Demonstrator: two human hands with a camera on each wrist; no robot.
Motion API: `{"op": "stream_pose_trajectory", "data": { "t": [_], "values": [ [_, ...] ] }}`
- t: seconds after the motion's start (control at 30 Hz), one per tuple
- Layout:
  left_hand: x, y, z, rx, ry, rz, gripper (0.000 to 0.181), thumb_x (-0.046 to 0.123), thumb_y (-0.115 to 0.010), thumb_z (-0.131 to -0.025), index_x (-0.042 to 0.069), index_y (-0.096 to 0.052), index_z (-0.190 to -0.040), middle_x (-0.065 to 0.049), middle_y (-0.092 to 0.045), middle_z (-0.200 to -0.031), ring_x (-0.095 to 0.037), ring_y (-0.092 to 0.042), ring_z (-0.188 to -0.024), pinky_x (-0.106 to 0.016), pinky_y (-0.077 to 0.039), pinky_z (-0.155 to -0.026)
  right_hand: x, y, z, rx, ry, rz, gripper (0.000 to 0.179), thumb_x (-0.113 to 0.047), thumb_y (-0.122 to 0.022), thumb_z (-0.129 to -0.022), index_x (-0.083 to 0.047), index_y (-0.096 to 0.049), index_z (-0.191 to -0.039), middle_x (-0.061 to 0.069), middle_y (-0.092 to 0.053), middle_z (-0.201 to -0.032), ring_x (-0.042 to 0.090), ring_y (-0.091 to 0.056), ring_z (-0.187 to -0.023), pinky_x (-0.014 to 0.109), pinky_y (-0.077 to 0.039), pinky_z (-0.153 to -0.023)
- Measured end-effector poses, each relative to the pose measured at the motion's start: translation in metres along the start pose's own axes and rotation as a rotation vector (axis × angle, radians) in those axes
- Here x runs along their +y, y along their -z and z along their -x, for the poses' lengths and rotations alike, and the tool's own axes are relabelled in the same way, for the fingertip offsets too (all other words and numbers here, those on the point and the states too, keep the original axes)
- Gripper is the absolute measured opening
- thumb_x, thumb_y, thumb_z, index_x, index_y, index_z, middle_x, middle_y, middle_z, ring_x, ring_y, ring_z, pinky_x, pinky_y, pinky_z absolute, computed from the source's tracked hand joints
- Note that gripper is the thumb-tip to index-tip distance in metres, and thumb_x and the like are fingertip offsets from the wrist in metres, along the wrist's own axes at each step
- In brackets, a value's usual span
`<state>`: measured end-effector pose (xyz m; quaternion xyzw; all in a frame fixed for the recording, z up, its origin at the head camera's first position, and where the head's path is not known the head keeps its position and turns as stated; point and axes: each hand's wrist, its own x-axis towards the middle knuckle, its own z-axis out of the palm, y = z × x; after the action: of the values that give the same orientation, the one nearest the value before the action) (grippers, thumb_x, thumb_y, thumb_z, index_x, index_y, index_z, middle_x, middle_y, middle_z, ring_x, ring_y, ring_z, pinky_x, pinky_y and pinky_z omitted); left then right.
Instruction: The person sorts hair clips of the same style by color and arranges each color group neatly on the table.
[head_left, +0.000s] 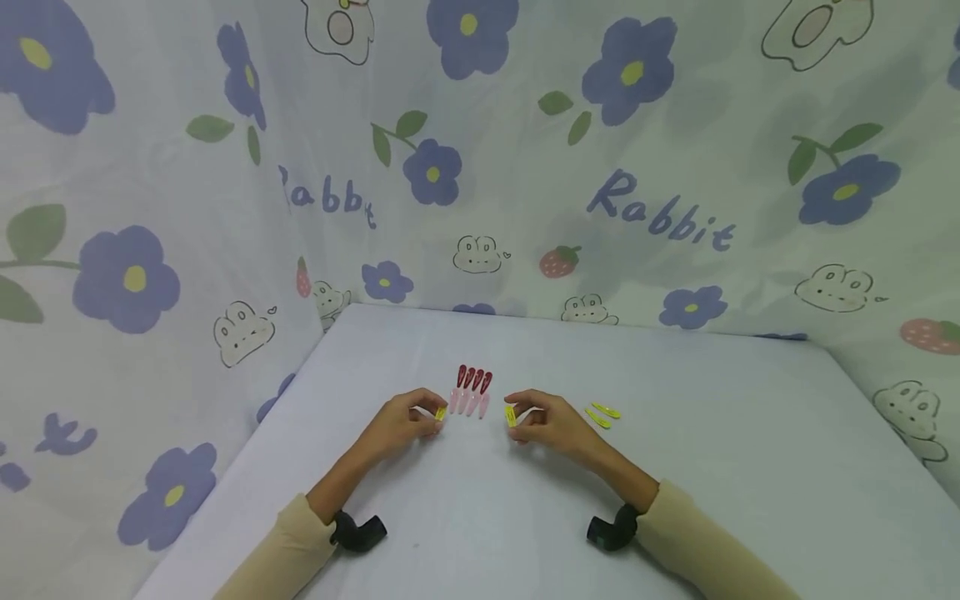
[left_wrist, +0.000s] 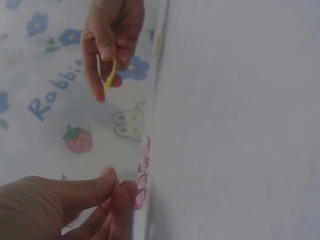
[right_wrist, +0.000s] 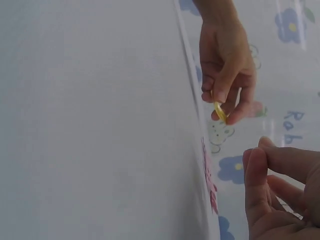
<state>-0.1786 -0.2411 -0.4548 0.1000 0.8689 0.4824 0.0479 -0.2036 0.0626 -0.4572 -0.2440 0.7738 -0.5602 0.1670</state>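
Note:
My left hand [head_left: 405, 421] pinches a yellow snap hair clip [head_left: 440, 413] between thumb and fingertips, just left of the laid-out clips. On their other side, my right hand [head_left: 553, 423] pinches a second yellow hair clip [head_left: 511, 415], held upright. This clip [left_wrist: 110, 79] shows side-on in the left wrist view; the left hand's clip [right_wrist: 220, 113] appears in the right wrist view. Between the hands, several pink hair clips [head_left: 471, 404] lie in a row. Directly behind them is a row of dark red hair clips [head_left: 470, 378].
Two more yellow hair clips [head_left: 597, 418] lie on the table to the right of my right hand. The white-covered table [head_left: 480, 517] meets a flower-and-rabbit printed cloth [head_left: 510, 275] at the back and left.

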Motion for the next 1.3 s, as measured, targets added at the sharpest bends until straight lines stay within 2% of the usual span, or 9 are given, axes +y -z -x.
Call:
{"op": "stream_pose_trajectory", "data": {
  "t": [0.27, 0.4, 0.53, 0.8, 0.97, 1.13, 1.3],
  "values": [
    [0.003, -0.005, 0.003, -0.001, 0.018, -0.048, 0.027, 0.01, -0.074, -0.088, 0.012, -0.069, -0.115, -0.008, -0.068, -0.107, -0.017, -0.066, -0.086, -0.029, -0.052, -0.069, 0.002, -0.017, -0.013, -0.028, 0.015, 0.045, 0.046, -0.015, -0.079, -0.086, -0.002, -0.064, -0.128, 0.012, -0.065, -0.11, 0.01, -0.064, -0.079, 0.021, -0.051, -0.067],
    [0.0, -0.006, 0.003, 0.008, -0.005, -0.075, 0.027, 0.01, -0.076, -0.087, 0.013, -0.069, -0.114, -0.006, -0.069, -0.107, -0.016, -0.064, -0.089, -0.028, -0.051, -0.071, 0.001, -0.025, -0.019, -0.06, 0.021, 0.08, 0.046, -0.014, -0.08, -0.085, -0.002, -0.065, -0.127, 0.012, -0.065, -0.108, 0.01, -0.06, -0.077, 0.021, -0.045, -0.062],
    [-0.003, -0.01, 0.001, 0.017, -0.04, -0.108, 0.028, 0.011, -0.077, -0.086, 0.012, -0.069, -0.113, -0.004, -0.069, -0.105, -0.014, -0.063, -0.09, -0.027, -0.05, -0.076, 0.003, -0.033, -0.023, -0.071, 0.054, 0.081, 0.048, -0.009, -0.08, -0.084, 0.001, -0.064, -0.127, 0.014, -0.066, -0.107, 0.01, -0.061, -0.08, 0.019, -0.048, -0.067],
    [-0.003, -0.016, -0.003, 0.025, -0.044, -0.207, 0.031, 0.011, -0.078, -0.086, 0.02, -0.068, -0.114, 0.0, -0.069, -0.1, -0.011, -0.059, -0.083, -0.029, -0.047, -0.074, 0.01, -0.049, -0.03, -0.005, 0.212, 0.305, 0.048, -0.01, -0.08, -0.084, -0.003, -0.063, -0.128, 0.005, -0.068, -0.108, 0.012, -0.068, -0.09, 0.02, -0.054, -0.076],
    [-0.005, -0.016, -0.001, 0.012, -0.048, -0.235, 0.032, 0.01, -0.077, -0.087, 0.02, -0.066, -0.115, 0.0, -0.067, -0.101, -0.011, -0.056, -0.08, -0.026, -0.045, -0.07, 0.011, -0.056, -0.029, 0.019, 0.314, 0.432, 0.048, -0.011, -0.081, -0.083, -0.002, -0.063, -0.127, 0.003, -0.065, -0.099, 0.01, -0.064, -0.086, 0.02, -0.053, -0.074],
    [-0.009, -0.017, 0.001, 0.017, -0.059, -0.241, 0.032, 0.011, -0.077, -0.087, 0.018, -0.066, -0.116, 0.001, -0.064, -0.1, -0.01, -0.054, -0.08, -0.023, -0.044, -0.068, 0.009, -0.061, -0.03, 0.043, 0.327, 0.513, 0.045, -0.015, -0.082, -0.082, -0.003, -0.065, -0.123, 0.003, -0.059, -0.096, 0.008, -0.058, -0.082, 0.02, -0.05, -0.071],
    [-0.011, -0.015, 0.003, 0.042, -0.077, -0.248, 0.034, 0.012, -0.079, -0.085, 0.017, -0.066, -0.116, 0.001, -0.063, -0.1, -0.01, -0.053, -0.08, -0.023, -0.044, -0.068, 0.005, -0.063, -0.032, 0.056, 0.311, 0.536, 0.043, -0.017, -0.083, -0.082, -0.002, -0.068, -0.119, 0.005, -0.055, -0.095, 0.006, -0.055, -0.078, 0.019, -0.047, -0.069]
  ]
}}
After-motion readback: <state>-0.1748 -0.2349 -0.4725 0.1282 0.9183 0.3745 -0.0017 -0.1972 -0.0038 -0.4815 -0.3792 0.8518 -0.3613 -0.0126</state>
